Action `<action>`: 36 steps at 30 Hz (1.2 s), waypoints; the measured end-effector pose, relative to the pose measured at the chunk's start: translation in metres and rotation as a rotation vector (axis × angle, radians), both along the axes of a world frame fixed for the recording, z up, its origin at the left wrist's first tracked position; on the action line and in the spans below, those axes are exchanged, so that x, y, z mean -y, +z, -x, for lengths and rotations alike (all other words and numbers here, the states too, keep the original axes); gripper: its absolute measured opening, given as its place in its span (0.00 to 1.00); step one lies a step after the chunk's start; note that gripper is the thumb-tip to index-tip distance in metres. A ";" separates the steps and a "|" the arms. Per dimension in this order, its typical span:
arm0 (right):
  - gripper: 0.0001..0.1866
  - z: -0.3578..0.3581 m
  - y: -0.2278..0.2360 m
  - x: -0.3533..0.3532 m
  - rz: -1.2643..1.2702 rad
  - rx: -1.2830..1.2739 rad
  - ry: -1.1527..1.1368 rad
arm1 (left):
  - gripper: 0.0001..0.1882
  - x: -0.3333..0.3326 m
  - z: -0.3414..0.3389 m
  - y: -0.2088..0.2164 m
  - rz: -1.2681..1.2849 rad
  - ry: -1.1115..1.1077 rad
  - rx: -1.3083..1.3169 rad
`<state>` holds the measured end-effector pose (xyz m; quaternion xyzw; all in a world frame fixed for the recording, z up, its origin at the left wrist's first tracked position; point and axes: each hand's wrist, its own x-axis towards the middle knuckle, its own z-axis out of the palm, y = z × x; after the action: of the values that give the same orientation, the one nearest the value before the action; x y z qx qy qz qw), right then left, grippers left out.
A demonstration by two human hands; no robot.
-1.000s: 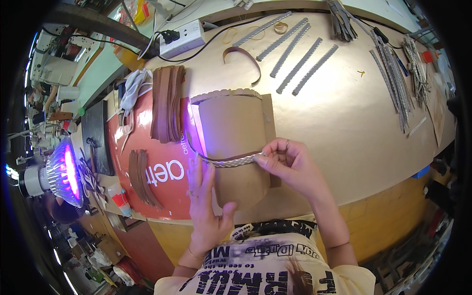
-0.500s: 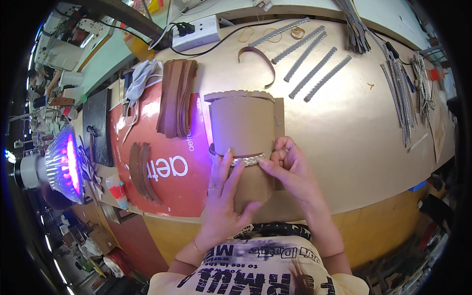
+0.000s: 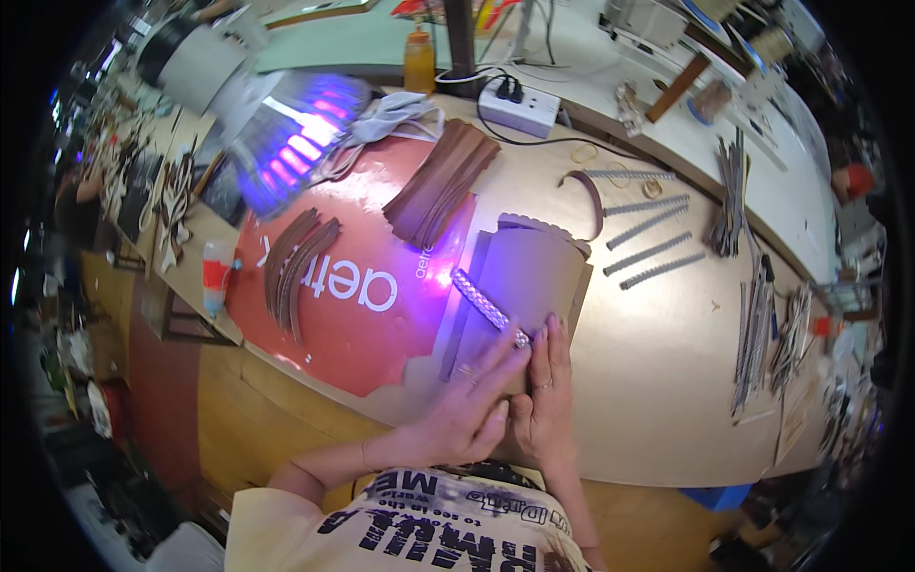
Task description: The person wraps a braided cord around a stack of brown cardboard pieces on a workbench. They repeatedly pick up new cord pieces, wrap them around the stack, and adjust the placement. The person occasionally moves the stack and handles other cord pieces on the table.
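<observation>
Fingers (image 3: 498,368) of the left hand (image 3: 456,410), stretched and ungripping, touch the near end of the braided strip (image 3: 483,300); the right hand (image 3: 546,410) lies just beside, extended and clasping nothing. Ahead-left of them the strip slants over the brown panel (image 3: 531,267), far end unheld: uneven pressure could skew it! Farther left, loose brown strips (image 3: 303,269) could scatter if brushed.

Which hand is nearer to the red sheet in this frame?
Left. The left hand is to the right of the red sheet; the right hand is farther right, beyond the left one.
</observation>
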<state>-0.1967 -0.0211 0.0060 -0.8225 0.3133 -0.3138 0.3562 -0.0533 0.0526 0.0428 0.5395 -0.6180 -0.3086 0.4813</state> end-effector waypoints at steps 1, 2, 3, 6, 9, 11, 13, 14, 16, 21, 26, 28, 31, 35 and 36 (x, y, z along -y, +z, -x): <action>0.38 0.002 -0.006 0.000 0.008 -0.007 0.016 | 0.37 -0.002 -0.004 -0.002 -0.029 0.071 0.146; 0.38 0.004 -0.012 0.002 0.017 0.007 0.029 | 0.38 0.001 -0.012 -0.006 -0.026 0.128 0.269; 0.39 0.005 -0.017 0.003 0.028 0.039 0.037 | 0.38 0.004 -0.020 -0.011 -0.048 0.187 0.401; 0.39 0.008 -0.029 0.006 -0.017 0.077 0.083 | 0.43 0.022 -0.037 -0.035 -0.175 0.083 0.159; 0.39 0.005 -0.038 0.003 -0.107 0.152 0.071 | 0.42 0.028 -0.033 -0.058 -0.136 0.095 -0.172; 0.38 0.001 -0.041 0.002 -0.098 0.170 0.069 | 0.40 0.026 -0.036 -0.068 -0.153 0.088 -0.207; 0.36 -0.001 -0.039 0.002 -0.089 0.201 0.062 | 0.39 0.025 -0.038 -0.072 -0.184 0.109 -0.268; 0.34 -0.001 -0.037 0.002 -0.088 0.221 0.053 | 0.38 0.026 -0.037 -0.073 -0.207 0.137 -0.308; 0.30 -0.002 -0.029 -0.002 -0.097 0.243 -0.007 | 0.36 0.026 -0.031 -0.074 -0.234 0.267 -0.390; 0.16 0.004 0.002 -0.021 0.029 0.116 -0.244 | 0.28 0.017 0.002 -0.067 -0.240 0.576 -0.325; 0.15 0.000 0.013 -0.028 0.165 0.112 -0.165 | 0.23 0.003 0.008 -0.030 -0.153 0.446 -0.759; 0.16 -0.001 0.019 -0.026 0.182 0.138 -0.078 | 0.20 -0.003 0.008 -0.011 -0.210 0.437 -0.797; 0.17 -0.009 0.030 -0.031 0.390 0.135 0.024 | 0.17 -0.015 -0.003 0.001 -0.307 0.431 -0.753; 0.21 -0.018 0.047 -0.039 0.327 0.114 0.114 | 0.13 -0.025 -0.036 -0.025 -0.222 0.546 -0.679; 0.22 -0.016 0.049 -0.039 0.319 0.119 0.124 | 0.12 -0.026 -0.056 -0.036 -0.267 0.624 -0.467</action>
<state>-0.1805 0.0175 0.0553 -0.8663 0.1866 -0.3850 0.2578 0.0030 0.0784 0.0068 0.6742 -0.2534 -0.3397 0.6048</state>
